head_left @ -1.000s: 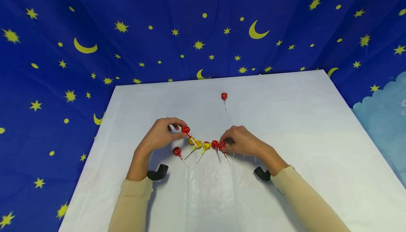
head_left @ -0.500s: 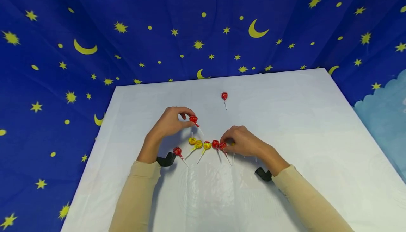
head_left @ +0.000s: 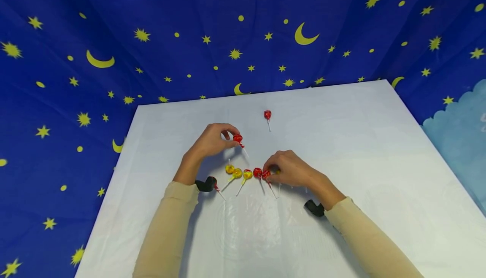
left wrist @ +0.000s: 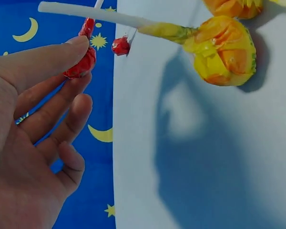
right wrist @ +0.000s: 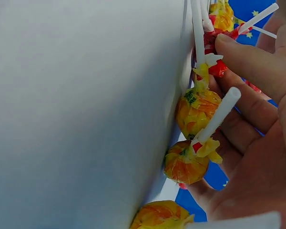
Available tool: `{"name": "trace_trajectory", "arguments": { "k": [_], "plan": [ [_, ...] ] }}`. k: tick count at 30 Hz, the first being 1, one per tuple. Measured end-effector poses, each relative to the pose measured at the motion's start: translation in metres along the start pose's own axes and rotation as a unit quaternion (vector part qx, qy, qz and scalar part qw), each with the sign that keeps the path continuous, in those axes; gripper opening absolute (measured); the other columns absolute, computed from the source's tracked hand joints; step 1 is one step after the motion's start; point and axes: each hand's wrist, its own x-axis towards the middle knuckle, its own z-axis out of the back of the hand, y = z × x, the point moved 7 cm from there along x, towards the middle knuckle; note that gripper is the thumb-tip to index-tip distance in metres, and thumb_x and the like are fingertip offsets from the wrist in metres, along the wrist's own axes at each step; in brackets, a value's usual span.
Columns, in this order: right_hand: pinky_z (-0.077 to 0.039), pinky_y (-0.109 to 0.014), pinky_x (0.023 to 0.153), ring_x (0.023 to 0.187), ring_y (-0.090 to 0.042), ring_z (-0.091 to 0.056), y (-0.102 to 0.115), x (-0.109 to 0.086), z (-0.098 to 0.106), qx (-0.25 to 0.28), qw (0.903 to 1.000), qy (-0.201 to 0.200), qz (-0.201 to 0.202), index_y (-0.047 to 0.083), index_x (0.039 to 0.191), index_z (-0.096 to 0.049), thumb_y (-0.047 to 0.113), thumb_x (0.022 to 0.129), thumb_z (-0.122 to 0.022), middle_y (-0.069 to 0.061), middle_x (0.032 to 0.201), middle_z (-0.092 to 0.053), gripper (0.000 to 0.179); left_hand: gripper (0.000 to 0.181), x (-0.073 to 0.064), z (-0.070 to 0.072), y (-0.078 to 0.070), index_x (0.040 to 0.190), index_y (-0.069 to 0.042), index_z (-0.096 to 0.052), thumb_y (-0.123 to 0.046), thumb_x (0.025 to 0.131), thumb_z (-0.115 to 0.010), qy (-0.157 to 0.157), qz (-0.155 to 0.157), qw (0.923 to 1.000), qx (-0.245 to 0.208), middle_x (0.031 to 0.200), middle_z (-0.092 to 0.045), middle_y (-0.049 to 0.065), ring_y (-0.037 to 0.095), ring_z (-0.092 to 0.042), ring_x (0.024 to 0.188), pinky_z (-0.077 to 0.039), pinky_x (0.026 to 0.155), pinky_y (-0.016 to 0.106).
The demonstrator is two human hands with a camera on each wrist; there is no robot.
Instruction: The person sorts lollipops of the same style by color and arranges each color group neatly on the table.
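Observation:
My left hand (head_left: 214, 140) pinches a red-wrapped lollipop (head_left: 237, 138) by its head between thumb and fingers, stick pointing down to the right. In the left wrist view that lollipop (left wrist: 81, 67) shows between thumb and fingertips. My right hand (head_left: 290, 168) holds another red lollipop (head_left: 266, 174) in the row on the table. Left of it lie a red lollipop (head_left: 257, 172) and several yellow ones, among them a yellow lollipop (head_left: 247, 174). The right wrist view shows yellow lollipops beside the palm, such as a yellow lollipop (right wrist: 198, 112); in the head view the hand mostly hides them.
A lone red lollipop (head_left: 267, 114) lies toward the back of the white table (head_left: 334, 117). At the row's left end, a red lollipop (head_left: 215, 183) is partly covered by the black wrist camera (head_left: 206, 184). A blue star-and-moon cloth (head_left: 212, 29) hangs behind the table.
My left hand has moved back and to the right with its red lollipop, from over the left yellow lollipops to behind the row. My right hand has stayed in place.

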Motion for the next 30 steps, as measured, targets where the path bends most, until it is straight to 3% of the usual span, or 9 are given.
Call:
{"name": "trace_trajectory", "arguments": {
  "k": [10,22,30],
  "plan": [
    [-0.039,-0.043,0.089,0.084,-0.008,-0.055,0.001,0.001,0.001,-0.015,0.9998,-0.005,-0.007,0.022,0.094,-0.075,0.028,0.079,-0.080,0.013,0.091,-0.065,0.017,0.026,0.017,0.002,0.000,0.104,-0.021,-0.074,-0.021,0.079,-0.081,0.001,-0.006,1.0000,-0.004,0.094,-0.066,-0.006,0.017,-0.057,0.082,-0.046,0.066,0.035],
    [-0.039,-0.043,0.088,0.085,-0.008,-0.055,0.002,0.005,0.000,-0.012,0.9998,0.003,-0.012,0.021,0.094,-0.075,0.029,0.079,-0.080,0.013,0.091,-0.065,0.018,0.025,0.038,0.000,-0.003,0.102,-0.022,-0.074,-0.024,0.079,-0.082,0.009,-0.002,0.9998,0.015,0.099,-0.066,-0.007,0.017,-0.057,0.085,-0.046,0.070,0.035],
    [-0.040,-0.040,0.086,0.083,-0.007,-0.055,-0.001,0.001,-0.001,-0.005,0.9998,-0.003,-0.018,0.021,0.094,-0.075,0.029,0.079,-0.080,0.014,0.090,-0.065,0.018,0.026,0.055,-0.004,-0.011,0.106,-0.021,-0.073,-0.024,0.080,-0.080,0.037,0.014,0.9990,0.019,0.102,-0.066,-0.007,0.016,-0.057,0.088,-0.047,0.073,0.034]
  ]
}}
